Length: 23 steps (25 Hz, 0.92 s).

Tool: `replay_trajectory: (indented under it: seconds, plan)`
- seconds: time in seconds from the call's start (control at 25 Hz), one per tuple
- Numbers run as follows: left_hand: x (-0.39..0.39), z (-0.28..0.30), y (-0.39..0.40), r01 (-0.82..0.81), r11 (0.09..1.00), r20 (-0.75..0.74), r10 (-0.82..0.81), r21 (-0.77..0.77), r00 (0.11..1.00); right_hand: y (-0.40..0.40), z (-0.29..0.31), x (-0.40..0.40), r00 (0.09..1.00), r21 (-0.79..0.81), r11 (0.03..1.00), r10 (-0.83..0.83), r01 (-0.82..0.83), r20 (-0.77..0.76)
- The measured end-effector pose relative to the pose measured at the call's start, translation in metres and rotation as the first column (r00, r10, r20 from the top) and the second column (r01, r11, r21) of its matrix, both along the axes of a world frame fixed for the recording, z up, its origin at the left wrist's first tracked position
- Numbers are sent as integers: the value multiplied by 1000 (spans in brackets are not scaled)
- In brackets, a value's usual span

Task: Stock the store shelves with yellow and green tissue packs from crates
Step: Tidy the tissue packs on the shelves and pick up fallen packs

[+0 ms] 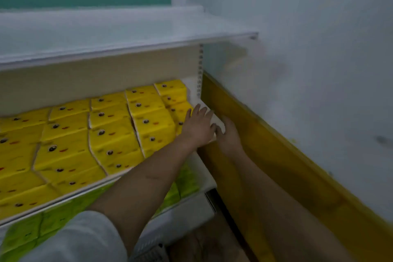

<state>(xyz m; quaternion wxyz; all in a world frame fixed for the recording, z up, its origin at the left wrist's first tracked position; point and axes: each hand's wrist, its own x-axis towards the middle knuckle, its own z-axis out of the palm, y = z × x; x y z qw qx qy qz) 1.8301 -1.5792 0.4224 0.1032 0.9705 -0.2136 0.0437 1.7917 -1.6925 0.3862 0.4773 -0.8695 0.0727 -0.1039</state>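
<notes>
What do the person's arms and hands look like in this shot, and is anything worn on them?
Both hands, the left hand and the right hand, are bare, with no gloves. No rings or watch can be made out in the blurred picture. Both forearms are bare too. A short white sleeve covers the left upper arm; no sleeve shows on the right arm.

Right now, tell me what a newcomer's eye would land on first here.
First, the bright yellow tissue packs filling the middle shelf in rows. Next, the left hand and right hand meeting on a white-sided pack at that shelf's right end. Below, green tissue packs line the lower shelf.
</notes>
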Motion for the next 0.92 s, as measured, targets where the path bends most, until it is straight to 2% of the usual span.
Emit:
replay_trajectory:
  seconds: [0.16, 0.32, 0.44, 0.52, 0.6, 0.68, 0.76, 0.8, 0.88, 0.92]
  plan:
    - [-117, -66, -27, 245, 969, -217, -233, 28, 948, -30, -61, -161, 952, -215, 958, -233, 189, -200]
    - [-257, -129, -63, 499, 858, -445, -403, 120, 800, -56, -112, -343, 719, -315, 884, -465, 345, -517]
    - [-355, -164, -92, 640, 745, -568, -448, 189, 690, -66, -151, -464, 559, -296, 857, -502, 421, -660]
    - [-422, -191, -104, 720, 662, -629, -472, 210, 618, -61, -176, -543, 495, -254, 828, -514, 500, -700]
    - [-494, -224, -107, 770, 610, -680, -486, 187, 549, -43, -197, -619, 426, -184, 755, -533, 629, -731]
    - [-575, -265, -106, 812, 555, -755, -450, 181, 477, -21, -236, -698, 350, -127, 668, -532, 734, -771]
    - [-652, -321, -97, 831, 532, -853, -346, 164, 390, 8, -288, -773, 275, -74, 594, -475, 801, -836]
    - [-691, -354, -90, 821, 550, -909, -248, 153, 336, 22, -319, -811, 251, -35, 559, -426, 828, -869]
    - [-770, -435, -77, 740, 660, -978, -39, 128, 203, 43, -385, -888, 199, -2, 503, -347, 864, -917]
    - [-806, -473, -71, 693, 708, -986, 32, 136, 162, 50, -419, -923, 151, -2, 431, -321, 902, -935]
